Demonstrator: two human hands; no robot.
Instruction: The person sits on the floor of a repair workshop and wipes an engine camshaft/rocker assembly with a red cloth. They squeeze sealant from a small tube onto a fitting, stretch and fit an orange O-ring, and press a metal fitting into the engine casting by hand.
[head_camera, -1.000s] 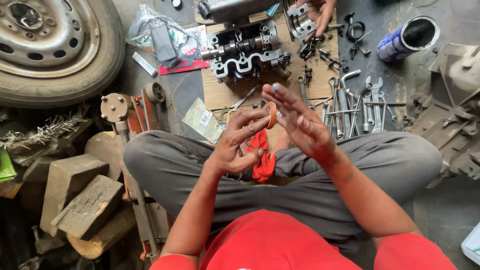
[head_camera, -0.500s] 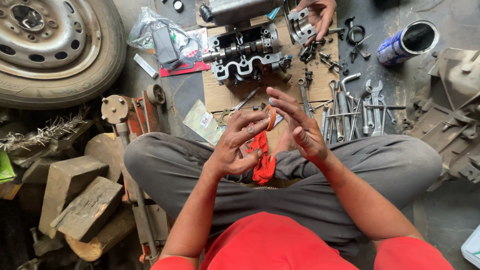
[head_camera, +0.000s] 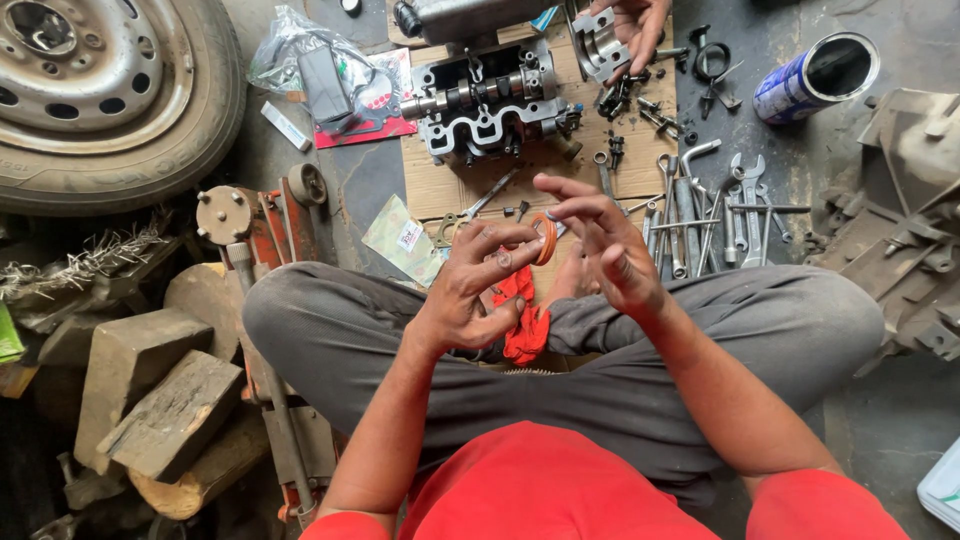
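Rubber ring (head_camera: 545, 238) — thin, round, orange — between both hands' fingers (head_camera: 520, 252).

A small orange rubber seal ring (head_camera: 545, 238) stands on edge, pinched at its rim by the fingertips of the left hand (head_camera: 478, 290). It is raised above the person's crossed legs, just beside the right hand (head_camera: 600, 240).

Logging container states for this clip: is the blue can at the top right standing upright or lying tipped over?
Tipped over. The blue can lies on its side on the floor, its open mouth facing the camera's right; the inside looks dark, contents cannot be told.
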